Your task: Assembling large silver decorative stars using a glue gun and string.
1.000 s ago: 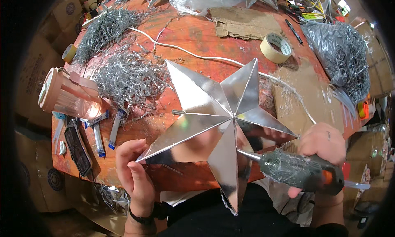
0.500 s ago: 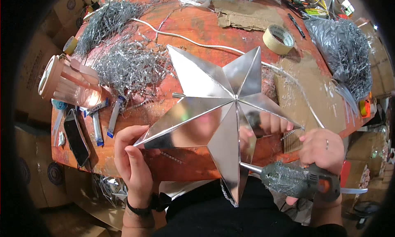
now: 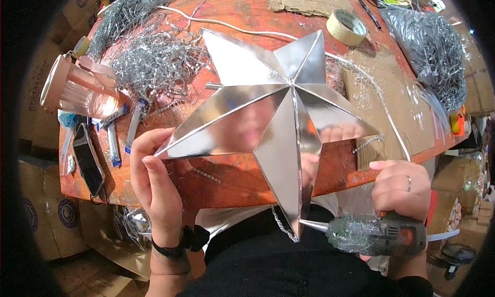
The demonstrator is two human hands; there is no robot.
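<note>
A shiny silver five-pointed star (image 3: 281, 127) with raised ridges is held up over the near table edge. My left hand (image 3: 157, 181) pinches its left point between thumb and fingers. In my right hand (image 3: 402, 191) is a dark hot glue gun (image 3: 376, 234), smeared with stringy glue. Its nozzle reaches the ridge of the star's lowest point, close to the tip; whether it touches, I cannot tell. A clear glue stick (image 3: 442, 235) juts from the gun's back. Strands of silver tinsel (image 3: 283, 226) hang behind the lower point.
The red table (image 3: 232, 191) carries heaps of silver tinsel (image 3: 154, 65), a pink-lidded jar (image 3: 85, 91), a phone (image 3: 88, 160) and several small tubes at left. A tape roll (image 3: 346, 27), cardboard (image 3: 386, 96) and a tinsel bag (image 3: 428, 55) lie right. A white cord (image 3: 232, 26) crosses behind.
The glue gun's nozzle has slid down the lower point's ridge toward its tip. The star sits higher in the picture, and my left hand has shifted slightly left with it.
</note>
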